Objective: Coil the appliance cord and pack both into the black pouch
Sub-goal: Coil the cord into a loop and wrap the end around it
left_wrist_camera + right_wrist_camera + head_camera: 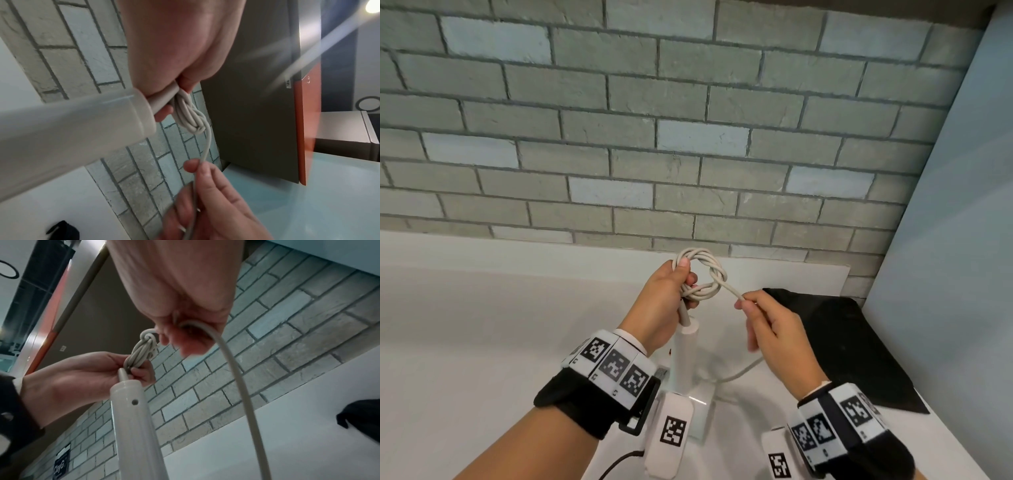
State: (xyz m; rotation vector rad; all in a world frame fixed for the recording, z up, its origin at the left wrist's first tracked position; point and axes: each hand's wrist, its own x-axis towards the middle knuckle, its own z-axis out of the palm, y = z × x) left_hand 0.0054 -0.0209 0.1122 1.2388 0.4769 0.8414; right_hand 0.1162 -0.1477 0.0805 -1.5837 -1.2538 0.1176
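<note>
My left hand (674, 287) grips a small coil of pale grey cord (705, 274) above the table, with the cord's stiff sleeve and the white appliance handle (686, 356) hanging below it. The coil shows several loops with a wrap twisted round its right side. My right hand (748, 303) pinches the free run of cord just right of the coil, and that run droops down behind the hand to the tabletop. In the left wrist view the coil (190, 115) sits under my fingers. The black pouch (856, 346) lies flat on the table to the right.
A white tabletop (482, 325) runs back to a grey brick wall (654, 137). A pale blue panel (955, 240) stands at the right, close behind the pouch. A thin black cable (619, 460) trails near the front edge under my left wrist.
</note>
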